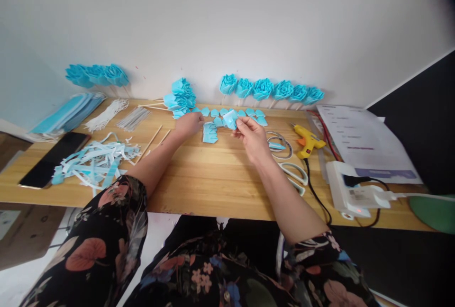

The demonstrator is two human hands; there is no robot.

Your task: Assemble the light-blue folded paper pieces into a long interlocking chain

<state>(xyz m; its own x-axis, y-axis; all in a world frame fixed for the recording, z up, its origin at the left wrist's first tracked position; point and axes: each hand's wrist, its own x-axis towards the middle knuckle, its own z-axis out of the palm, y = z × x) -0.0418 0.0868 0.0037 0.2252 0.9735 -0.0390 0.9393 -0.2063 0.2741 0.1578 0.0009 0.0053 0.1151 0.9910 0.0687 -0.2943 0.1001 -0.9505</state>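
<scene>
My right hand (250, 137) pinches a light blue fabric petal (230, 119) between thumb and fingers, lifted a little above the table. My left hand (190, 124) is curled down beside a bunch of blue fabric roses (180, 97), its back towards me. Its fingertips are mostly hidden, and what they hold, if anything, I cannot make out. Rows of cut blue petals (250, 112) lie behind both hands. Between the hands rests a small stack of blue pieces (209, 132) with dark marks.
Finished blue roses (263, 89) lean on the wall. Scissors (294, 176), tape rolls (280, 145), a yellow glue gun (307, 141) and a power strip (351, 193) stand right. Fabric scraps (97, 161), a phone (53, 160), sticks (150, 145) and face masks (69, 112) lie left.
</scene>
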